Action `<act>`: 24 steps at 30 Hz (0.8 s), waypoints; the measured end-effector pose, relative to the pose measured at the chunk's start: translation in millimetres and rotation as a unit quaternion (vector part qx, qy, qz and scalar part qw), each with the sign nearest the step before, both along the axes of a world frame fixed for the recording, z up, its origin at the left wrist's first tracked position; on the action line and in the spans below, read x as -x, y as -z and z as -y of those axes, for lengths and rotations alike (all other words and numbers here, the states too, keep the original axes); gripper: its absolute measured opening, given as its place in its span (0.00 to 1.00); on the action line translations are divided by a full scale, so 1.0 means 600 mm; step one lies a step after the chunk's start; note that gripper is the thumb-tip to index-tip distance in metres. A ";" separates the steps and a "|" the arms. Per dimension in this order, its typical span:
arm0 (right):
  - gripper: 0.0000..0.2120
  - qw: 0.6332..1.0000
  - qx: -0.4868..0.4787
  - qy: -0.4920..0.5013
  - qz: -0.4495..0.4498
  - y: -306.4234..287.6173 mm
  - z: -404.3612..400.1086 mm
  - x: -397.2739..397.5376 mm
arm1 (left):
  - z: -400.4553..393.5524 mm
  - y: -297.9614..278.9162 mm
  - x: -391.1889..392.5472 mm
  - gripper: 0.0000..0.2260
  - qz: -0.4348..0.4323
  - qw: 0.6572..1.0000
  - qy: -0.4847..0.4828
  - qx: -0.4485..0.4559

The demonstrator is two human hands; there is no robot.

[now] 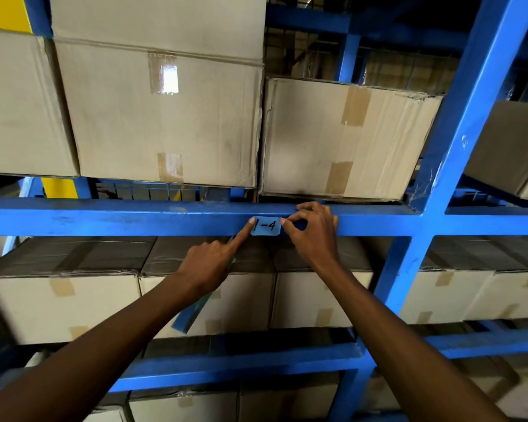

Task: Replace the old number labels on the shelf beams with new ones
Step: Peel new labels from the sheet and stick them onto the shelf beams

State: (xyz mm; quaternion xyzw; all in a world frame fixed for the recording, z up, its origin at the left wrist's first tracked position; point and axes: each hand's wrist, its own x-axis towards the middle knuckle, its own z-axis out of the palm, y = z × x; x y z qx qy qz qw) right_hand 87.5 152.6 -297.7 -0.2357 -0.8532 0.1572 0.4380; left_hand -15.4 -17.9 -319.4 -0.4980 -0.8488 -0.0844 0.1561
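While the label marked "1-4" lies flat on the front face of the blue shelf beam, both hands work at its ends. It sits just left of the upright post, below the gap between two cardboard boxes.

The left hand has its index finger extended, the tip pressing the label's left edge; the remaining fingers are curled around a blue strip that hangs below the palm. What this strip is cannot be told, possibly backing or spare labels.

The right hand has thumb and index finger drawn close at the label's right edge, the other fingers resting over the beam's top. Whether they pinch the corner or only press it cannot be told.

Judged status: this label appears to be a new one at the smoothing stage, nearly fixed. No other label is visible on the lower beam, so the remaining count cannot be determined.
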 end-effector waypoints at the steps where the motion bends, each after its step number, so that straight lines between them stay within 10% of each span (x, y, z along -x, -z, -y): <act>1: 0.11 1.000 -0.015 0.000 0.007 0.000 0.000 0.001 | 0.000 -0.001 0.003 0.44 -0.004 1.000 0.001 0.000; 10: 0.10 0.975 -0.208 0.005 0.072 0.023 0.002 -0.008 | -0.003 0.005 -0.002 0.41 -0.054 0.998 -0.001 0.038; 18: 0.42 0.876 -0.428 -0.004 0.222 0.072 -0.022 -0.016 | -0.003 0.028 0.006 0.41 -0.091 0.994 -0.014 0.066; 24: 0.45 0.865 -0.440 0.055 0.233 0.067 -0.061 -0.040 | 0.004 0.026 0.001 0.43 -0.069 0.995 -0.027 0.066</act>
